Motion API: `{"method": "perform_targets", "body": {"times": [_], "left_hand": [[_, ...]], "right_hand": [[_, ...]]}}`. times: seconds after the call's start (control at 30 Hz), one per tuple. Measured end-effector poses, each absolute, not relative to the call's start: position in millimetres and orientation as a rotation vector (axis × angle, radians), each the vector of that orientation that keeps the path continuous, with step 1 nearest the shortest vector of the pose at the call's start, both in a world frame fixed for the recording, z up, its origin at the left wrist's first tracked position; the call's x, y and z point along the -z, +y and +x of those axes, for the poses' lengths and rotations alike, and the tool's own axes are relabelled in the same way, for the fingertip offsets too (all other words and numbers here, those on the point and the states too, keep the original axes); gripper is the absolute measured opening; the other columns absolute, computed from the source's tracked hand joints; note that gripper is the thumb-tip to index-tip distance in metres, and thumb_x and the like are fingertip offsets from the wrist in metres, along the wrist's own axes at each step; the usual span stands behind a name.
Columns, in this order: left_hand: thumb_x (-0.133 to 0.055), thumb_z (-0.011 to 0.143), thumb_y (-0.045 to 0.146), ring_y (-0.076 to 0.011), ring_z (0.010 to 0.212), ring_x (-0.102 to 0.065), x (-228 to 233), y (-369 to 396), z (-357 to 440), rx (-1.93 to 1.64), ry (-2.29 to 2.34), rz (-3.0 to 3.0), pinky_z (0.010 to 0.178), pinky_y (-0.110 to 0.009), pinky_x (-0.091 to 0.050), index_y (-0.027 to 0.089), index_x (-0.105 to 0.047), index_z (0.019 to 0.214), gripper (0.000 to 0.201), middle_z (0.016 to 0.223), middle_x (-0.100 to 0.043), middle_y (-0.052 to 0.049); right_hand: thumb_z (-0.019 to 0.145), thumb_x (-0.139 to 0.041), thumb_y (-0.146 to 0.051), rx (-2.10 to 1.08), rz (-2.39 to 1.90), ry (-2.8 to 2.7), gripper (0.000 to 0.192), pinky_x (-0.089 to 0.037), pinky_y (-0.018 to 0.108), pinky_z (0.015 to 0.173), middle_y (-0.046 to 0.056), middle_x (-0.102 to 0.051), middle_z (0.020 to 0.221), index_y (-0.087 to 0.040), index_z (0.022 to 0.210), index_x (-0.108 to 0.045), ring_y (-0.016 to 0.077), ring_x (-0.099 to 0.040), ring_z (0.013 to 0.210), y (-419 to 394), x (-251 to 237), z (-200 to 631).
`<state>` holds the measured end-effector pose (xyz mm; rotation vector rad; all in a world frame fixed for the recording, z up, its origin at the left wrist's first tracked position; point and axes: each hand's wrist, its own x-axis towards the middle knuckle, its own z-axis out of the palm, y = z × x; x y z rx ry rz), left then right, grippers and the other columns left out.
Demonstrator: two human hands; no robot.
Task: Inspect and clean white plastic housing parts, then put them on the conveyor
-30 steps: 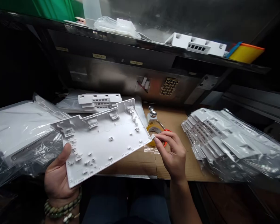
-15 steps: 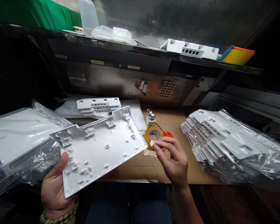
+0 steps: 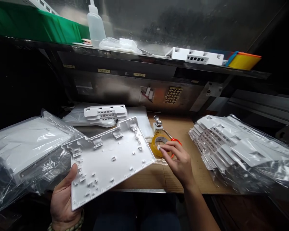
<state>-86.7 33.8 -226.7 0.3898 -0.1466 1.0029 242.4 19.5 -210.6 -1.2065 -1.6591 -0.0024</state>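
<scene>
My left hand (image 3: 65, 195) grips the lower left corner of a white plastic housing cover (image 3: 106, 166), thumb on its inner face. The cover is tilted, its clips and posts facing me. To the right of it, my right hand (image 3: 177, 160) pinches a small white piece (image 3: 159, 147) between thumb and fingertips; it looks like a bit of wipe or cotton, but I cannot be sure. Just behind those fingertips lie a roll of yellowish tape (image 3: 154, 148) and red-handled scissors (image 3: 176, 140). A small pump bottle (image 3: 157, 127) with a metal top stands behind the tape, its lid flipped up.
Bagged white covers (image 3: 231, 141) are piled on the right, more bagged covers (image 3: 36, 141) on the left. A stack of covers (image 3: 106, 113) lies at the back. The shelf above holds a green bin (image 3: 38, 25), a squeeze bottle (image 3: 96, 29) and a yellow container (image 3: 244, 61). Cardboard (image 3: 183, 173) covers the bench.
The whole view has shifted, so the scene sits slightly lower. Both hands keep their grips; the cover and the small white piece stay in them.
</scene>
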Motion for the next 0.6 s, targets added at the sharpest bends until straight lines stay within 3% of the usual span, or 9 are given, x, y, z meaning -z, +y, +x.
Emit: {"method": "perform_targets", "body": {"times": [0.27, 0.43, 0.6], "left_hand": [[-0.028, 0.102, 0.042, -0.0292, 0.15, -0.031, 253.2, 16.1, -96.0, -0.961, 0.046, 0.306, 0.125, -0.054, -0.023, 0.049, -0.047, 0.149, 0.051, 0.145, -0.061, 0.009], [-0.037, 0.102, 0.036, -0.0338, 0.146, -0.041, 278.2, 12.9, -111.8, -0.917, 0.224, 0.287, 0.124, -0.056, -0.029, 0.045, -0.054, 0.146, 0.048, 0.143, -0.065, 0.002], [-0.025, 0.105, 0.032, -0.0335, 0.146, -0.04, 269.2, 13.2, -95.4, -0.954, 0.044, 0.334, 0.124, -0.057, -0.024, 0.035, -0.058, 0.145, 0.053, 0.144, -0.063, -0.006]], "right_hand": [[0.095, -0.069, -0.015, -0.003, -1.091, -1.491, 0.017, -0.059, 0.035, 0.088, 0.004, -0.069, 0.103, -0.024, 0.106, -0.078, 0.0179, -0.069, 0.096, 36.5, 162.9, 222.9], [0.096, -0.066, -0.018, 0.056, -1.113, -1.53, 0.013, -0.06, 0.035, 0.084, 0.005, -0.07, 0.099, -0.022, 0.102, -0.077, 0.0174, -0.069, 0.091, 50.5, 177.0, 219.7], [0.097, -0.066, -0.019, -0.004, -1.153, -1.479, 0.013, -0.06, 0.033, 0.082, 0.006, -0.069, 0.099, -0.021, 0.102, -0.078, 0.0177, -0.069, 0.091, 48.0, 186.0, 226.2]]}}
